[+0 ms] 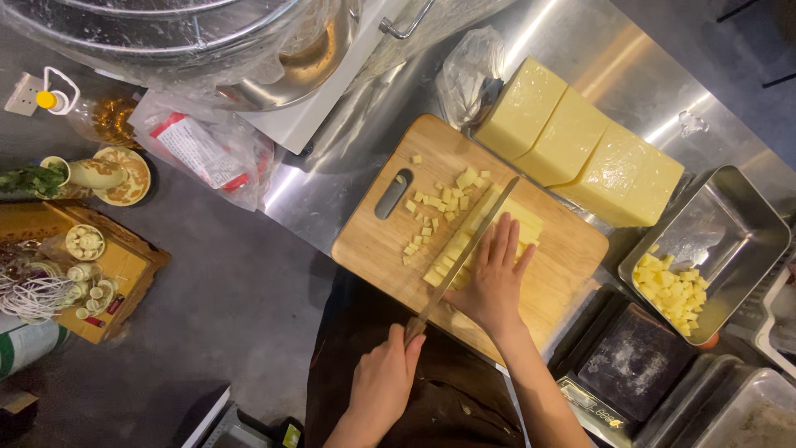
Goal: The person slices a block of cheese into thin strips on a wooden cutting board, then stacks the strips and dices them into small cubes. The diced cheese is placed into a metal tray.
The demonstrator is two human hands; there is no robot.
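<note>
Stainless steel counter (572, 50) running diagonally across upper right of frame. Bearing directly: wooden cutting board (564, 257) at centre, three yellow cheese blocks (580, 141) upper right, metal tray (730, 207) at right edge, crumpled plastic bag (468, 70) top centre.

Head camera, steeply downward, close overhead

**What You Can't See**

The right hand (495, 278) covers part of the pale yellow cheese slab (518, 224) on the wooden cutting board (377, 241). The left hand (383, 380) hides the long knife's (464, 253) handle. The picture's bottom edge cuts off both arms.
</note>
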